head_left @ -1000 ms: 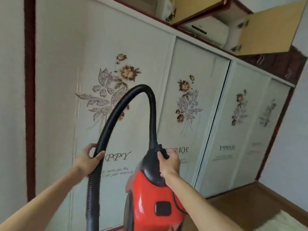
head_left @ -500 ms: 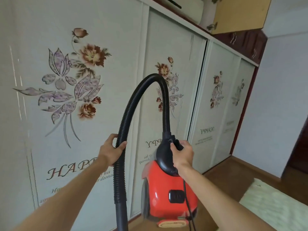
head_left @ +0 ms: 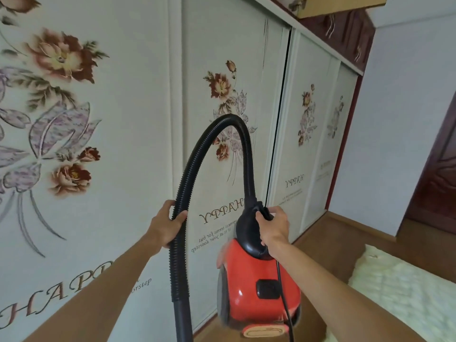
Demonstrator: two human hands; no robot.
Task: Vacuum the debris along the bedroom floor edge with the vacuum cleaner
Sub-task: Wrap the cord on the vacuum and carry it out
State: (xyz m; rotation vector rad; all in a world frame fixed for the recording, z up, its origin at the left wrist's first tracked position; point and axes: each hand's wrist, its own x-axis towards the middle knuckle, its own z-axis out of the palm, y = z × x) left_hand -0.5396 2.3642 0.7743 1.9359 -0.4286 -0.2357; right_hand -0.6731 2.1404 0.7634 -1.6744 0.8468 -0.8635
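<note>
Beside the wardrobe's sliding doors, close to the floor's edge, the right hand is clamping the black carry handle of the red canister vacuum cleaner, fingers curled round it. The body is hanging below the grip, slightly blurred; whether it is touching the floor cannot be told. Judgement: it is being carried into position, not yet run.

The left hand is wrapping round the ribbed black hose partway down its near leg — likely keeping the loop from swinging and the wand end under control. The hose is arching up from the canister top and dropping past the bottom of the view, so the nozzle is not showing. A black power cord is trailing over the red casing.

The wooden floor is running along the foot of the doors toward the far corner — no debris is showing. A cream shaggy rug is lying at the right. A dark wooden door is standing far right.
</note>
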